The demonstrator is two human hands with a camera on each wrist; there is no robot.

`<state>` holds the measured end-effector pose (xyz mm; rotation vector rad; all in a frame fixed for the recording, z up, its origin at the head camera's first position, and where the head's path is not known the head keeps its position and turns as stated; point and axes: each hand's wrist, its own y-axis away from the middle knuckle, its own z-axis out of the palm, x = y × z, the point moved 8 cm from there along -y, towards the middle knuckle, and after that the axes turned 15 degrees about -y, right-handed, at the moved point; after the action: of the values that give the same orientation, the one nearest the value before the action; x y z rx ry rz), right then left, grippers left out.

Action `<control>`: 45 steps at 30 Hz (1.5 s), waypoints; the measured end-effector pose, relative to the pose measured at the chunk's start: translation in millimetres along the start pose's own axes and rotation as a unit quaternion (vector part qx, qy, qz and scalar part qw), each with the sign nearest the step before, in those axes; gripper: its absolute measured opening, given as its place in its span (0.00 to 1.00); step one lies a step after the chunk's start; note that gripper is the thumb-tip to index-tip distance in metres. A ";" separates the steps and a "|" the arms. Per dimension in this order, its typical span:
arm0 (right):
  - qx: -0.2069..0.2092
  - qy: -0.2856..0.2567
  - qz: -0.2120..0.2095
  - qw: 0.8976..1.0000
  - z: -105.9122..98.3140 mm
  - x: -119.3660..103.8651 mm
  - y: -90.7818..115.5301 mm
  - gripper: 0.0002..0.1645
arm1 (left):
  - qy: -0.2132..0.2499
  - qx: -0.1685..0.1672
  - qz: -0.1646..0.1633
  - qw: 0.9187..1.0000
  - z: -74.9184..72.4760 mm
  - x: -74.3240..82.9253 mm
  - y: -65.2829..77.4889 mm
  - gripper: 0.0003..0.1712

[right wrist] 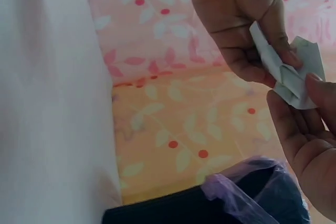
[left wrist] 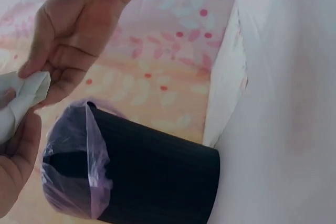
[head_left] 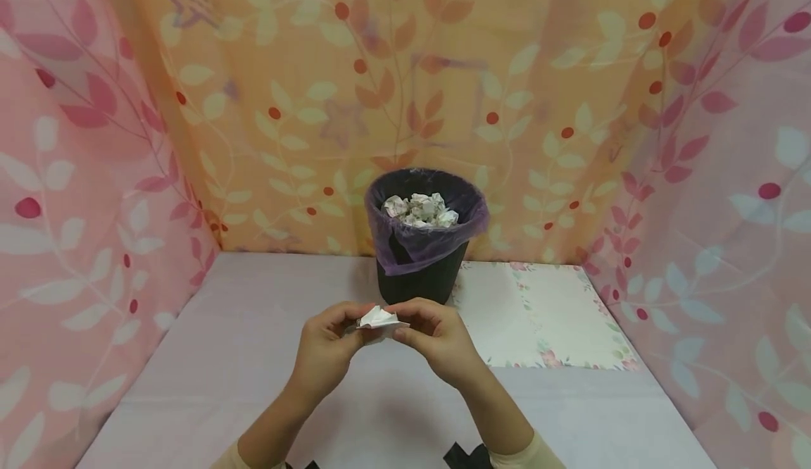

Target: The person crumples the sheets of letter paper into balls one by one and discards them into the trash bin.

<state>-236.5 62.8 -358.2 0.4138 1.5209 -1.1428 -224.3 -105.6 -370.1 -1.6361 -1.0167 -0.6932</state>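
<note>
A small folded piece of white paper [head_left: 381, 319] is held up above the table, between both hands. My left hand [head_left: 324, 346] pinches its left side with thumb and fingers, and my right hand [head_left: 443, 339] pinches the right side. In the right wrist view the paper [right wrist: 291, 74] shows creases and raised flaps, with thumbs pressing on it. Behind the hands stands a black bin [head_left: 421, 286] lined with a purple plastic bag [head_left: 418, 249]. Several crumpled white paper balls [head_left: 421, 210] lie inside the bin near its rim.
A white floral-bordered sheet [head_left: 538, 314] lies on the pale table [head_left: 209, 356], right of the bin. Patterned curtains, orange at the back [head_left: 285, 103] and pink at the sides [head_left: 82, 173], enclose the table. Dark straps [head_left: 469, 457] show near the wrists.
</note>
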 end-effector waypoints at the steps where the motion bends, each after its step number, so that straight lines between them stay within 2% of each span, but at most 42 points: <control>1: 0.001 -0.001 0.009 1.000 0.2 1.2 -0.7 0.17 | 0.008 -0.004 -0.011 1.000 -0.1 -2.3 -0.5 0.11; 4: 0.006 -0.007 0.025 1.000 -0.3 2.7 -2.6 0.16 | 0.040 -0.015 -0.021 0.999 0.9 -5.3 -2.2 0.11; 7: 0.026 -0.002 0.030 0.999 -6.6 0.5 -2.5 0.16 | 0.043 -0.037 0.000 0.998 5.8 -2.3 -2.5 0.17; 10: 0.056 0.009 0.030 0.998 -17.0 -3.5 -2.1 0.16 | -0.006 -0.083 0.040 0.996 13.4 5.8 -0.9 0.33; 13: 0.068 0.014 0.033 0.997 -24.6 -6.8 -1.8 0.17 | -0.081 -0.132 0.090 0.984 18.7 15.9 1.8 0.46; 16: 0.052 -0.003 0.030 0.998 -26.8 -8.0 -1.6 0.18 | -0.118 -0.162 0.137 0.970 19.6 24.1 3.4 0.49; 18: 0.039 -0.016 0.027 0.999 -26.8 -7.4 -1.7 0.18 | -0.122 -0.169 0.150 0.966 18.4 26.2 3.1 0.48; 21: 0.023 -0.024 0.024 0.999 -24.8 -5.3 -2.5 0.18 | -0.123 -0.146 0.160 0.969 14.7 27.1 1.6 0.43; 24: 0.016 -0.019 0.028 0.999 -21.0 -1.5 -2.8 0.17 | -0.120 -0.093 0.156 0.976 10.2 26.4 0.3 0.34; 27: 0.016 -0.006 0.029 0.999 -17.5 1.6 -2.2 0.17 | -0.087 -0.051 0.144 0.984 8.0 24.1 0.1 0.26; 31: 0.029 0.009 0.029 0.999 -15.4 5.9 -1.1 0.17 | -0.043 -0.022 0.121 0.991 7.7 20.3 0.4 0.22; 36: 0.060 0.029 0.029 0.997 -9.2 10.7 0.3 0.17 | -0.034 0.022 0.095 0.995 3.9 16.2 1.5 0.16; 41: 0.103 0.071 -0.022 0.992 2.6 6.6 4.2 0.19 | -0.033 0.080 0.078 0.993 -0.4 14.2 4.7 0.12; 45: 0.126 0.134 -0.086 0.979 13.0 2.6 6.8 0.21 | -0.039 0.128 0.069 0.989 -3.6 14.3 7.2 0.11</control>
<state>-224.8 54.5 -362.1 0.6382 1.6741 -1.4707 -211.0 -105.7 -360.4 -1.5013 -0.9924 -0.3916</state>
